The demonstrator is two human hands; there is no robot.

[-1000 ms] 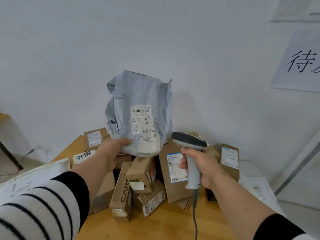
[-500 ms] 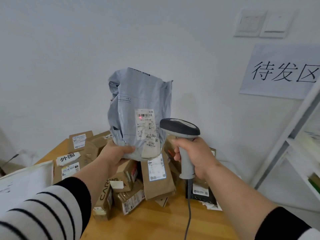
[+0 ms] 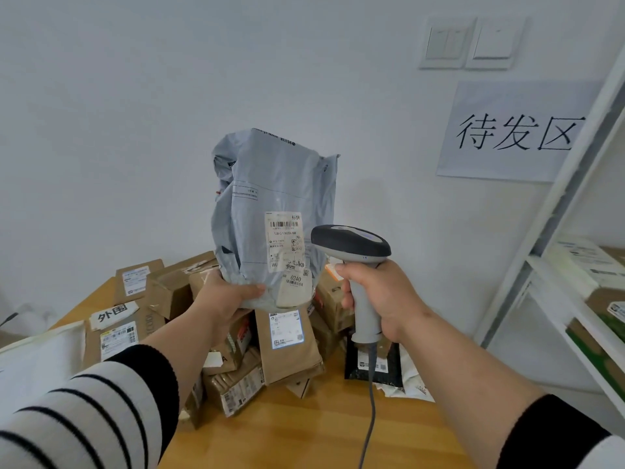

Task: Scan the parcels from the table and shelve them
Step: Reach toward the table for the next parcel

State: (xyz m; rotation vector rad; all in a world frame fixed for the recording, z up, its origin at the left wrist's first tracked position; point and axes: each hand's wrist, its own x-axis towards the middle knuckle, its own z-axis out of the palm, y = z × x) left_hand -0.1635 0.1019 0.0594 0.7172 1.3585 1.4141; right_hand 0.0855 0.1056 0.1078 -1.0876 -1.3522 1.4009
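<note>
While the left hand [image 3: 226,297] grips its bottom edge, the grey parcel bag [image 3: 275,211] stands upright in the air above the wooden table [image 3: 304,431], its white label [image 3: 285,243] facing the camera. The right hand [image 3: 378,296] is clamped around the scanner [image 3: 355,262], whose head is just beside the label. Brown parcels [image 3: 287,343] lie piled below. A white shelf [image 3: 575,275] stands at the right.

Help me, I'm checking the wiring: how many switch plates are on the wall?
2: two white plastic switch plates sit side by side on the wall at upper right, above the paper sign, left one and right one.
</note>
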